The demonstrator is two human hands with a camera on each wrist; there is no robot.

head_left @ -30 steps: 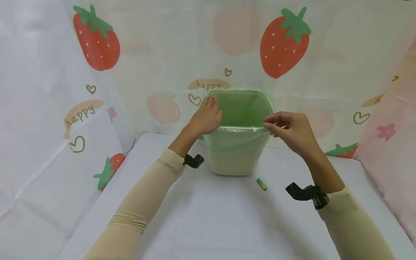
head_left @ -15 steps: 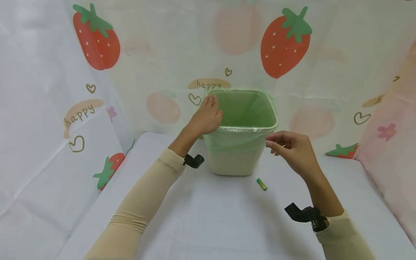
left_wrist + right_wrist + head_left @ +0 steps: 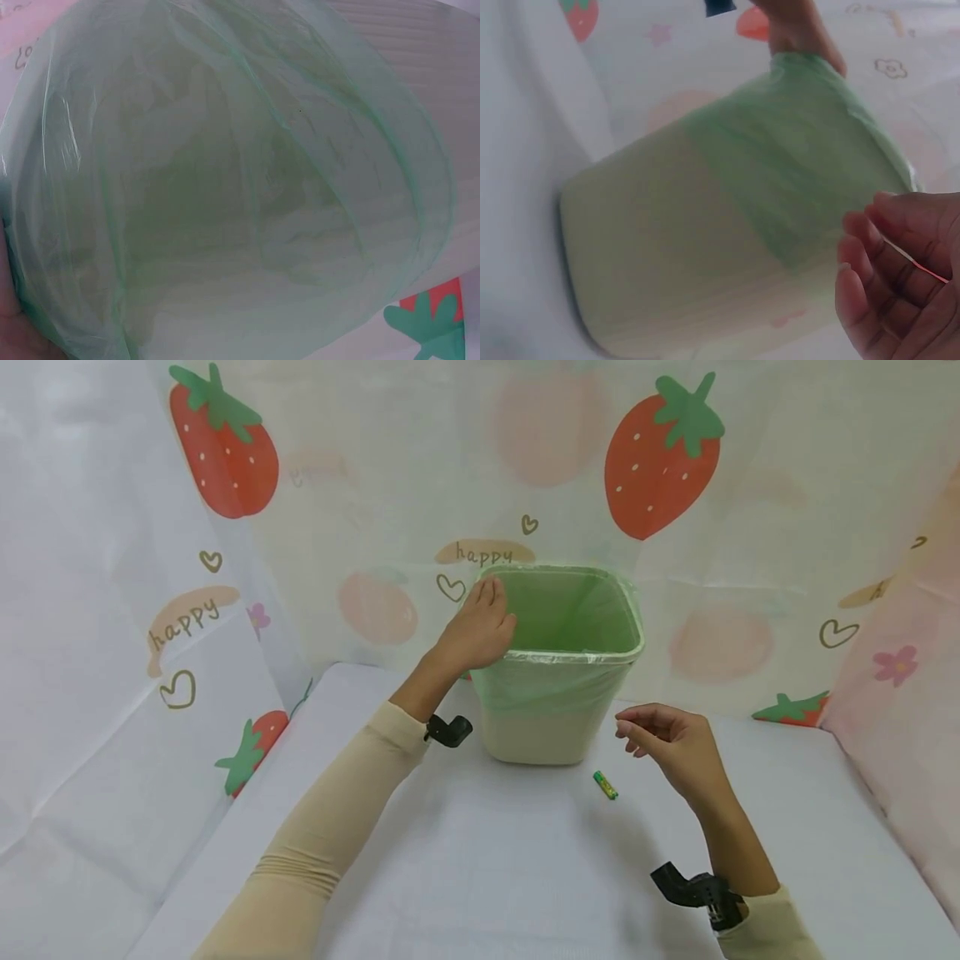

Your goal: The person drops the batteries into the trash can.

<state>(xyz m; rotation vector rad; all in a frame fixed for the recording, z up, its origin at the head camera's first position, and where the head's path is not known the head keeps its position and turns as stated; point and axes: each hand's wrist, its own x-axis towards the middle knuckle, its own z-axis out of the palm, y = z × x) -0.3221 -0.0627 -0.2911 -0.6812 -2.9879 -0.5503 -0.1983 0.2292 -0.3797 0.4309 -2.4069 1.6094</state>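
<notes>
A pale trash can [image 3: 532, 739] stands upright on the white table, lined with a thin green trash bag [image 3: 555, 681] folded over its rim. My left hand [image 3: 480, 625] grips the bag at the left rim; its fingertips are partly hidden. In the right wrist view, the bag gathers up toward that hand. My right hand [image 3: 671, 745] hovers just right of the can, its fingers loosely curled and holding nothing. A small green and yellow battery [image 3: 605, 785] lies on the table, below and left of the right fingertips.
The white-covered table [image 3: 480, 877] runs back to a strawberry-printed cloth [image 3: 405, 468] hanging close behind the can. More cloth hangs at both sides. Each wrist wears a black camera mount, such as the right one [image 3: 697, 893].
My right hand has come off the right rim of the trash can and moved down beside it, toward the battery's level. The left hand stays at the left rim.
</notes>
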